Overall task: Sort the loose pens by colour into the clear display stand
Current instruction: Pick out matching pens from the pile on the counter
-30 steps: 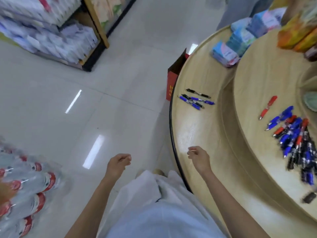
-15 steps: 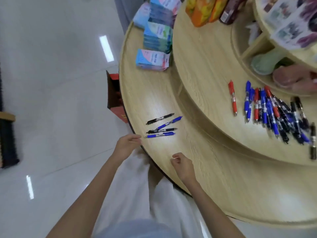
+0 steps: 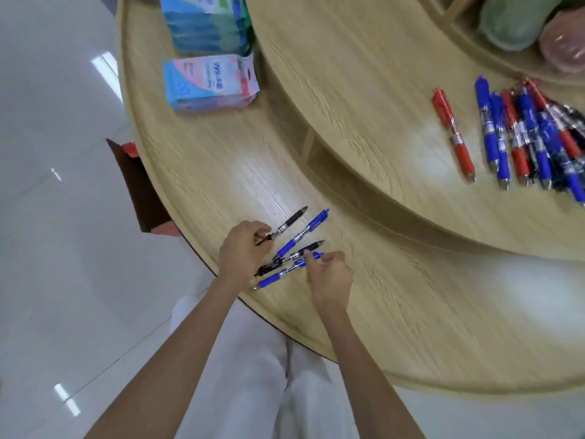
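Note:
Several loose pens lie on the lower wooden tier [image 3: 202, 172] near its front edge: a black pen [image 3: 289, 222], a blue pen [image 3: 304, 233], a second black pen [image 3: 296, 255] and a second blue pen [image 3: 278, 275]. My left hand [image 3: 243, 250] pinches the tail end of the farther black pen. My right hand [image 3: 329, 275] pinches the end of the nearest blue pen. On the upper tier [image 3: 364, 99] lie a red pen [image 3: 454, 136] and, beside it, a heap of blue, red and black pens [image 3: 538, 137]. No clear display stand is in view.
Packs of tissues [image 3: 210, 82] stand on the lower tier at the back left. A red and brown box [image 3: 139, 185] sits on the floor against the table's edge. Green and pink items [image 3: 531, 23] fill a shelf at the top right.
The view has swung closer over the table. Both hands have moved forward onto the small group of pens and closed their fingers on two of them.

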